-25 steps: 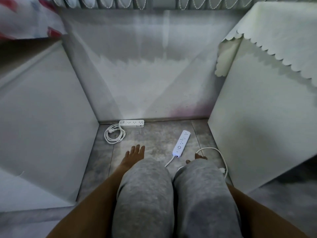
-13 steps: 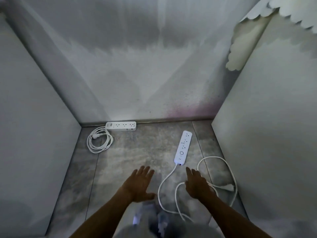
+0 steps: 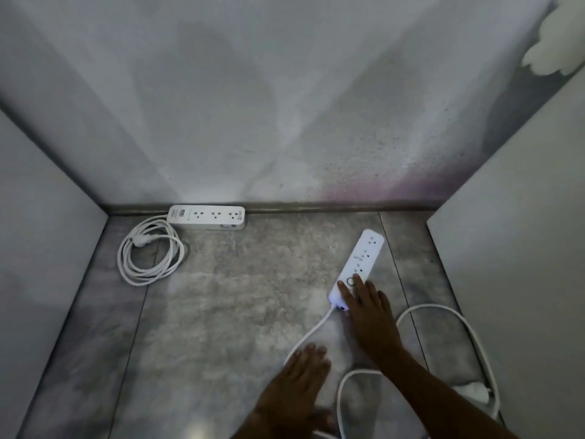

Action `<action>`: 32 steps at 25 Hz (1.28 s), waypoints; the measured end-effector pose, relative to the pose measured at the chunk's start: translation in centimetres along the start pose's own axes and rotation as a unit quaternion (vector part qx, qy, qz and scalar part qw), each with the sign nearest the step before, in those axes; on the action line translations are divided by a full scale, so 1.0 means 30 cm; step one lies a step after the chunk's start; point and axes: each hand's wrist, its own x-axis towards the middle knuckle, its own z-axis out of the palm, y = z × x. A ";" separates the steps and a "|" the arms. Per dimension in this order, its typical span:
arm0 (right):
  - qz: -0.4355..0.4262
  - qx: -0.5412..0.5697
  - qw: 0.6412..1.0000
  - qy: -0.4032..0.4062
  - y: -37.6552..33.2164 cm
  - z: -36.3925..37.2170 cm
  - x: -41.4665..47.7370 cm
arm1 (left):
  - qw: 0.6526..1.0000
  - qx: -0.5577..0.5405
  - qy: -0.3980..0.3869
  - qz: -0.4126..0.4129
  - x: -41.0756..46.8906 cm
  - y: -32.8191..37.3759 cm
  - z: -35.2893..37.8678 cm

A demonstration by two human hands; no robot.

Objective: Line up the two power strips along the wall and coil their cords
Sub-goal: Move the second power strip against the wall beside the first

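Right hand [image 3: 368, 307] lies flat, fingers spread, on the angled strip's [image 3: 361, 263] near end — no grasp; left hand [image 3: 300, 378] rests open on its loose cord [image 3: 449, 315].

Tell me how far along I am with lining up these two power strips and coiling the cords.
About halfway. The left power strip sits along the wall with its cord coiled beside it. Your right hand is on the second power strip, which lies angled away from the wall. Its cord sprawls loose and needs coiling. The left hand rests flat nearby.
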 end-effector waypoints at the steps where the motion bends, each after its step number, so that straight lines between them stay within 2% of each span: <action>1: 0.004 -0.003 1.000 0.007 -0.003 0.001 0.024 | 1.000 -0.015 0.008 -0.020 0.013 -0.036 0.000; 4: 0.021 0.025 0.999 0.014 -0.012 -0.014 0.103 | 0.996 -0.003 0.034 -0.083 0.059 -0.135 -0.045; 7: 0.020 0.053 0.998 0.037 -0.016 -0.003 0.186 | 0.993 0.018 0.051 -0.108 0.124 -0.260 -0.089; 13: -0.015 0.031 0.998 0.052 0.007 0.034 0.337 | 0.986 0.039 0.047 -0.153 0.283 -0.472 -0.186; 19: 0.008 -0.033 0.999 0.000 -0.004 -0.032 0.478 | 0.976 -0.012 0.036 -0.213 0.392 -0.537 -0.257; 25: 0.033 -0.074 0.994 -0.075 -0.015 -0.100 0.597 | 0.976 -0.024 0.034 -0.212 0.367 -0.560 -0.247; 32: 0.030 -0.107 0.989 -0.098 0.001 -0.126 0.676 | 0.978 0.011 0.017 -0.209 0.347 -0.661 -0.275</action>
